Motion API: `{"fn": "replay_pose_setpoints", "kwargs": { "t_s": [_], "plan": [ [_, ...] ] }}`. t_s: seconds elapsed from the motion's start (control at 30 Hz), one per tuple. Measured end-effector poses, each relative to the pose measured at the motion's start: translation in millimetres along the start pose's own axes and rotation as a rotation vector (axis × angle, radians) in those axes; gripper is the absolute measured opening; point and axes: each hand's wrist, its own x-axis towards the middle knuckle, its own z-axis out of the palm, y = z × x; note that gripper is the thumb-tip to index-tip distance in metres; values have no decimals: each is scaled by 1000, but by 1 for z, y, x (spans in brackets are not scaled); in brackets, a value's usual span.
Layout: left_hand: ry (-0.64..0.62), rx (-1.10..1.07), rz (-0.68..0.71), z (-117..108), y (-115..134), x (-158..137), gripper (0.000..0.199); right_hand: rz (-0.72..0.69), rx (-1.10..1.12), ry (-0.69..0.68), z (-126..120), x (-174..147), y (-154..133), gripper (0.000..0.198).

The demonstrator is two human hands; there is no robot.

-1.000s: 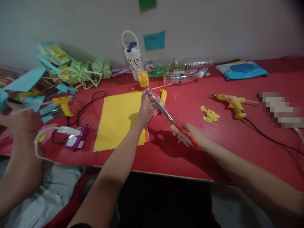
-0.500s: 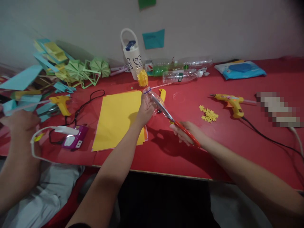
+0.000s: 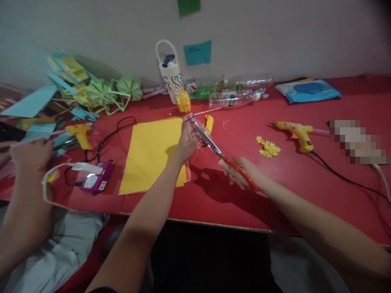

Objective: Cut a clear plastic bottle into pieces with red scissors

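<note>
My left hand is closed around the neck end of a clear plastic bottle piece with a purple ring at its mouth. In my right hand is a pair of scissors with red handles, the fingers wrapped round them. Its blades point up and left and lie against the plastic; whether they bite into it I cannot tell. Behind the bottle piece, a yellow box cutter lies on the table. Under my left forearm is a stack of yellow paper.
Right of my hands lie small yellow stars and a yellow glue gun. Plastic bottles, a white tumbler and a wipes pack line the wall. A purple power adapter and another person's arm are at left.
My hands, the bottle piece and the scissors stay nearly where they were. The other person's hand at left has shifted slightly right, and a second hand shows at the left edge.
</note>
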Motion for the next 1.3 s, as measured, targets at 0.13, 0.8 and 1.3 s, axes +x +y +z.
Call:
{"fn": "replay_pose_setpoints", "kwargs": {
  "t_s": [0.13, 0.8, 1.3],
  "plan": [
    [-10, -2, -40, 4, 0, -2, 53, -57, 74, -32, -2, 1, 4, 53],
    [31, -88, -88, 14, 8, -6, 46, 31, 7, 25, 2, -2, -4, 53],
    [214, -187, -259, 25, 32, -5, 37, -62, 95, -75, 1, 1, 6, 58]
  ]
}}
